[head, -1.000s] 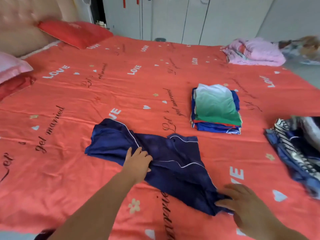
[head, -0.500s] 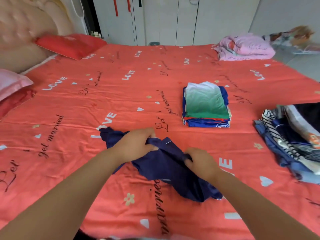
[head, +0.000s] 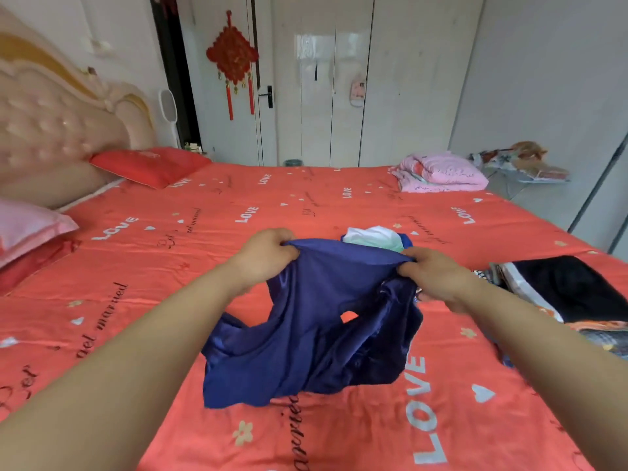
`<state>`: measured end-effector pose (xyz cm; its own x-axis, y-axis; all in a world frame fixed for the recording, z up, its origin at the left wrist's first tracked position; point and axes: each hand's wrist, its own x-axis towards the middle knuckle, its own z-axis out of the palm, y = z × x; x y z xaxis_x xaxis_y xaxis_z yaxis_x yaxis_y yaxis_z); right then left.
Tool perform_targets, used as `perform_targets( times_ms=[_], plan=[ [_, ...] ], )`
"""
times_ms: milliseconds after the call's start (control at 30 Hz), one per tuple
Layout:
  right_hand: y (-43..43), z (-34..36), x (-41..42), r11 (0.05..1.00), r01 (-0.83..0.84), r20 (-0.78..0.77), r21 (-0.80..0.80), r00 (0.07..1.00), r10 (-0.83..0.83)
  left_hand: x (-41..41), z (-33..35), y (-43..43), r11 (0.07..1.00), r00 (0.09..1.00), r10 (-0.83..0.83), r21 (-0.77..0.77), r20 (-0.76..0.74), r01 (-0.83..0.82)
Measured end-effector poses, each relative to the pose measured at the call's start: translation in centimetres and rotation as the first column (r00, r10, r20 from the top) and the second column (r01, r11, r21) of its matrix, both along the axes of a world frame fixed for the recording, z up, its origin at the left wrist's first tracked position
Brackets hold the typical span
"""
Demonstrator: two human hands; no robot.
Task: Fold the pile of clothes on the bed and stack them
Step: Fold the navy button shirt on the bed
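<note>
A dark blue satin garment [head: 312,331] hangs in the air above the red bed sheet [head: 170,266], crumpled and drooping. My left hand [head: 263,254] pinches its top edge on the left, and my right hand [head: 433,275] grips the top edge on the right. Behind the garment, the stack of folded clothes [head: 373,236] shows only its white and green top; the rest is hidden. The pile of unfolded clothes [head: 571,294], dark and striped, lies at the right side of the bed.
A folded pink blanket [head: 441,173] lies at the far right corner of the bed. A red pillow [head: 149,164] and pink pillows [head: 27,229] sit by the padded headboard [head: 57,130] on the left. White wardrobe doors [head: 339,79] stand behind the bed.
Both hands gathered the blue garment off the sheet and raised it into the air by its top edge. The view tilted upward, and the folded stack is now mostly hidden behind the garment.
</note>
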<state>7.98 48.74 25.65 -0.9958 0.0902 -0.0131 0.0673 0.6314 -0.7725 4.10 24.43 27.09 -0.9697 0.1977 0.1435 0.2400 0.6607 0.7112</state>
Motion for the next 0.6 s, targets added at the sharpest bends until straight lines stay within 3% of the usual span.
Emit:
perform_targets(
  times_ms=[100,233,333,433,500,600],
  plan=[
    [-0.8,4.1,1.4,0.945,0.020,0.037,-0.327,0.999,-0.009,1.0,2.8,0.5,0.981,0.999,-0.023,0.194,0.022,0.018],
    [-2.4,9.3,2.4,0.916,-0.103,-0.099,-0.388,0.993,0.069,3.5,6.1,1.4,0.940,0.948,-0.310,0.176,0.076,0.294],
    [-4.4,10.5,2.6,0.835,-0.305,-0.145,-0.459,0.952,0.268,4.1,6.5,2.9,0.941,0.942,-0.327,0.071,-0.078,0.332],
    [-5.2,8.1,2.8,0.715,-0.346,-0.217,-0.608,0.938,0.269,3.6,5.1,3.4,0.979,0.944,-0.174,0.058,-0.279,0.197],
    [-5.0,4.5,3.0,0.735,-0.284,-0.195,-0.616,0.959,0.208,3.0,3.8,2.6,0.974,0.969,-0.063,0.195,-0.239,0.111],
    [-5.1,-4.1,3.6,0.907,-0.243,0.045,-0.344,0.961,0.274,2.8,1.8,1.3,0.960,0.988,0.037,0.281,-0.152,0.007]
  ],
)
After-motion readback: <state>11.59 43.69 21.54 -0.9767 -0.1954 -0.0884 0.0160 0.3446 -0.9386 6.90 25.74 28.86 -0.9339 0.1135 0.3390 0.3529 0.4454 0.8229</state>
